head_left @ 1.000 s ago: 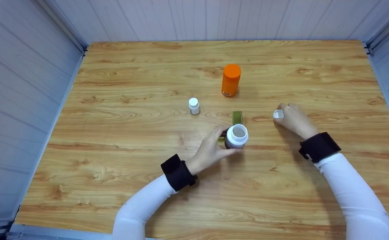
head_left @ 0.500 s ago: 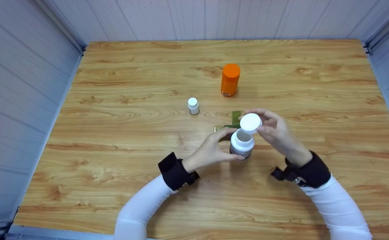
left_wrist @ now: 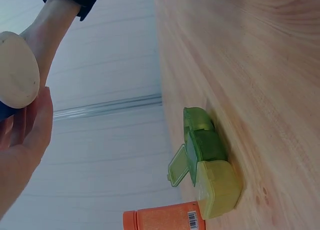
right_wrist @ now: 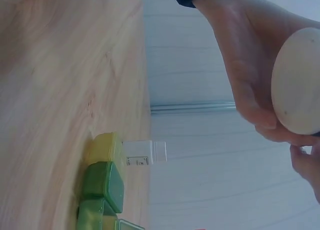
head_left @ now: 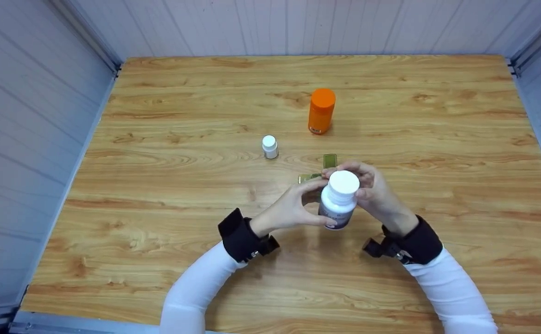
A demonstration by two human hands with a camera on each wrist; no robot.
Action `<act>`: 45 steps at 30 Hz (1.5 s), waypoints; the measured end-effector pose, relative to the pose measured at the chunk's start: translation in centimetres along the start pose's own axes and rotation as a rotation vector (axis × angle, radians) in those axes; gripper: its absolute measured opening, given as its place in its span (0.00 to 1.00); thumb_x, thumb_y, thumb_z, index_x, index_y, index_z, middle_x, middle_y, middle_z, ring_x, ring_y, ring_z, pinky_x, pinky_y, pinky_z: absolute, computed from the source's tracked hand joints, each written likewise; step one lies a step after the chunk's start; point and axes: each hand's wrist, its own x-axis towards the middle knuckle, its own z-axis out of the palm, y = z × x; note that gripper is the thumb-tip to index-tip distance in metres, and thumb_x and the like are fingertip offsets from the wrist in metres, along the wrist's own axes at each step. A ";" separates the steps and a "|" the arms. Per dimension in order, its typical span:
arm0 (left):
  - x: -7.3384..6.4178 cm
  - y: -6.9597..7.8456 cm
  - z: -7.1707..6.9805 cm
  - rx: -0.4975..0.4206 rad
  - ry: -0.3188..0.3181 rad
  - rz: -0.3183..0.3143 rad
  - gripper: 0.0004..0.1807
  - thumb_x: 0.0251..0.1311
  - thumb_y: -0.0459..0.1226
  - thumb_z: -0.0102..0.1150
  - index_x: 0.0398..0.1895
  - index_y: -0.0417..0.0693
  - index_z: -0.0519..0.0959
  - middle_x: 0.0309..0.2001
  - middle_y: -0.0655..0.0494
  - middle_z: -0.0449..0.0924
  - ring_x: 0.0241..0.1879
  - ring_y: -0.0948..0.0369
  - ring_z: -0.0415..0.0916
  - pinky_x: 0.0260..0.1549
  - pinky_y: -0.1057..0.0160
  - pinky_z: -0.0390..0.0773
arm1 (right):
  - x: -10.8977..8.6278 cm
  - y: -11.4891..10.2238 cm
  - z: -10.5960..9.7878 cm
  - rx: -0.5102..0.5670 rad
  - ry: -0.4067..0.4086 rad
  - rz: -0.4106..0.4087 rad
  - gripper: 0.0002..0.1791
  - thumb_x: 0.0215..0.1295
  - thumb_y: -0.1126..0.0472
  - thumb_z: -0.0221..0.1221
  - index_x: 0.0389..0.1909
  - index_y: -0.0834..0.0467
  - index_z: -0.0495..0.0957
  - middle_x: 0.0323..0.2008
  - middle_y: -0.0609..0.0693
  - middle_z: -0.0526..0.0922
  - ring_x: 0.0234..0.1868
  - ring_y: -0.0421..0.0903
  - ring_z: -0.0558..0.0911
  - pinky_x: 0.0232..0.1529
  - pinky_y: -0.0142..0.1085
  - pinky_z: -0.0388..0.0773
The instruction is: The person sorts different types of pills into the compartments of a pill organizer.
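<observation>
My left hand (head_left: 293, 209) grips a white pill bottle (head_left: 336, 208) with a dark label, held above the table; both wrist views show its pale round base (left_wrist: 17, 72). The white cap (head_left: 344, 182) sits on the bottle's mouth, and my right hand (head_left: 382, 197) holds it from the right with thumb and fingers. Behind and below the bottle is a green and yellow pill box (left_wrist: 219, 187), partly hidden by the hands in the head view. One of its lids (left_wrist: 178, 166) stands open.
A small white bottle (head_left: 270, 147) stands upright left of the pill box. Farther back stands an orange bottle (head_left: 321, 112) with its orange cap on. White panel walls (head_left: 298, 28) border the wooden table (head_left: 159, 185) at the back and sides.
The right hand has come in from the right with the cap, which now covers the bottle's open mouth. The left hand has shifted the bottle slightly right and nearer to me.
</observation>
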 end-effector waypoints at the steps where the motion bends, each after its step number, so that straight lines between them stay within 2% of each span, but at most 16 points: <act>1: 0.0 0.0 0.0 -0.004 -0.002 -0.007 0.36 0.38 0.26 0.67 0.55 0.31 0.65 0.52 0.41 0.68 0.49 0.62 0.69 0.50 0.63 0.70 | 0.0 0.0 -0.1 -0.002 -0.009 -0.005 0.22 0.50 0.58 0.63 0.48 0.57 0.74 0.49 0.55 0.76 0.53 0.48 0.72 0.52 0.36 0.69; 5: 0.1 0.0 0.0 -0.010 0.001 -0.025 0.35 0.39 0.26 0.67 0.56 0.32 0.65 0.52 0.42 0.69 0.49 0.62 0.69 0.50 0.63 0.70 | -0.1 0.1 -0.2 -0.012 -0.020 -0.015 0.22 0.50 0.58 0.64 0.47 0.57 0.74 0.49 0.55 0.76 0.52 0.48 0.72 0.51 0.36 0.70; 8: 0.2 0.0 0.1 0.011 0.038 -0.024 0.35 0.40 0.28 0.67 0.56 0.33 0.65 0.52 0.43 0.69 0.49 0.62 0.69 0.49 0.64 0.71 | -0.2 0.0 -0.1 -0.051 0.032 -0.022 0.22 0.49 0.60 0.64 0.47 0.57 0.74 0.48 0.55 0.77 0.51 0.48 0.73 0.50 0.36 0.70; 12: 0.5 -0.2 0.5 0.095 0.165 0.011 0.33 0.39 0.31 0.68 0.54 0.34 0.67 0.49 0.45 0.71 0.47 0.61 0.69 0.44 0.64 0.74 | -0.4 -0.1 0.4 -0.131 0.228 -0.036 0.21 0.47 0.68 0.64 0.45 0.58 0.73 0.46 0.53 0.78 0.49 0.45 0.74 0.50 0.34 0.69; 17: 1.0 -0.9 1.3 0.328 0.363 0.110 0.31 0.39 0.34 0.70 0.50 0.36 0.69 0.43 0.47 0.72 0.43 0.59 0.70 0.37 0.66 0.76 | -0.1 0.2 2.0 -0.305 0.535 -0.105 0.26 0.41 0.81 0.61 0.45 0.62 0.70 0.44 0.52 0.74 0.47 0.45 0.72 0.53 0.31 0.66; 21: 1.1 -1.4 1.7 0.460 0.426 0.137 0.30 0.38 0.36 0.70 0.47 0.36 0.70 0.41 0.49 0.72 0.40 0.59 0.70 0.37 0.67 0.74 | 0.3 0.7 3.1 -0.439 0.694 -0.119 0.32 0.39 0.82 0.61 0.49 0.68 0.65 0.45 0.54 0.69 0.49 0.46 0.69 0.55 0.31 0.64; 23: 1.1 -1.5 1.6 0.431 0.398 0.127 0.30 0.38 0.35 0.70 0.48 0.36 0.70 0.41 0.48 0.71 0.41 0.59 0.70 0.37 0.67 0.75 | 0.1 0.7 3.3 -0.460 0.676 -0.095 0.36 0.39 0.81 0.62 0.54 0.69 0.61 0.47 0.54 0.67 0.51 0.47 0.67 0.57 0.31 0.62; 25: 1.0 -1.4 1.4 0.340 0.334 0.098 0.31 0.38 0.34 0.70 0.49 0.35 0.69 0.43 0.47 0.71 0.43 0.59 0.70 0.40 0.66 0.75 | -0.2 0.3 2.8 -0.448 0.575 -0.062 0.40 0.41 0.78 0.63 0.58 0.68 0.57 0.50 0.53 0.67 0.55 0.47 0.66 0.59 0.31 0.60; 28: 0.8 -1.1 0.7 0.112 0.185 0.012 0.33 0.39 0.30 0.69 0.52 0.34 0.67 0.47 0.45 0.71 0.46 0.59 0.69 0.45 0.63 0.73 | -0.8 -0.7 1.4 -0.321 0.281 0.001 0.42 0.47 0.70 0.63 0.63 0.67 0.52 0.57 0.56 0.66 0.60 0.49 0.63 0.61 0.33 0.58; 31: 0.7 -0.6 0.1 -0.082 0.007 -0.065 0.34 0.38 0.24 0.66 0.54 0.31 0.65 0.51 0.42 0.69 0.49 0.58 0.69 0.49 0.60 0.71 | -1.0 -1.4 0.0 -0.161 -0.011 0.096 0.38 0.54 0.61 0.60 0.64 0.64 0.53 0.60 0.57 0.64 0.61 0.49 0.62 0.60 0.37 0.59; 33: 0.7 -0.4 -0.1 -0.160 -0.101 -0.091 0.35 0.38 0.20 0.64 0.55 0.27 0.62 0.53 0.38 0.66 0.51 0.57 0.68 0.51 0.58 0.69 | -1.0 -1.7 -0.6 -0.115 -0.139 0.151 0.35 0.57 0.57 0.58 0.63 0.63 0.56 0.60 0.57 0.65 0.61 0.50 0.63 0.59 0.39 0.61; 35: 0.6 -0.2 -0.2 -0.207 -0.173 -0.102 0.35 0.37 0.17 0.61 0.55 0.24 0.61 0.53 0.35 0.65 0.52 0.56 0.68 0.51 0.57 0.69 | -0.9 -1.7 -0.8 -0.118 -0.201 0.169 0.31 0.57 0.56 0.57 0.61 0.61 0.61 0.60 0.55 0.65 0.61 0.49 0.63 0.59 0.39 0.61; 37: 0.6 -0.2 -0.3 -0.215 -0.184 -0.109 0.34 0.37 0.16 0.61 0.53 0.22 0.62 0.53 0.33 0.64 0.51 0.56 0.68 0.52 0.57 0.69 | -0.8 -1.7 -0.7 -0.164 -0.196 0.163 0.28 0.56 0.57 0.58 0.58 0.60 0.66 0.58 0.55 0.68 0.62 0.49 0.62 0.60 0.38 0.60; 39: 0.5 -0.2 -0.3 -0.175 -0.131 -0.121 0.33 0.37 0.18 0.62 0.53 0.25 0.63 0.52 0.36 0.66 0.50 0.57 0.69 0.50 0.59 0.70 | -0.8 -1.6 -0.4 -0.229 -0.119 0.152 0.24 0.54 0.60 0.60 0.53 0.58 0.71 0.56 0.55 0.70 0.61 0.50 0.64 0.59 0.38 0.61; 43: 0.6 -0.5 0.0 -0.018 0.079 -0.108 0.33 0.37 0.27 0.68 0.52 0.33 0.67 0.49 0.45 0.70 0.47 0.58 0.70 0.47 0.61 0.73 | -0.7 -1.2 0.6 -0.400 0.188 0.106 0.21 0.49 0.69 0.62 0.47 0.60 0.73 0.52 0.54 0.75 0.56 0.50 0.70 0.56 0.38 0.64; 45: 0.8 -0.8 0.4 0.094 0.196 -0.069 0.32 0.37 0.31 0.70 0.50 0.35 0.68 0.46 0.47 0.72 0.45 0.59 0.70 0.43 0.63 0.74 | -0.6 -0.6 1.1 -0.485 0.363 0.063 0.22 0.47 0.72 0.62 0.46 0.63 0.72 0.48 0.53 0.77 0.53 0.49 0.73 0.56 0.37 0.64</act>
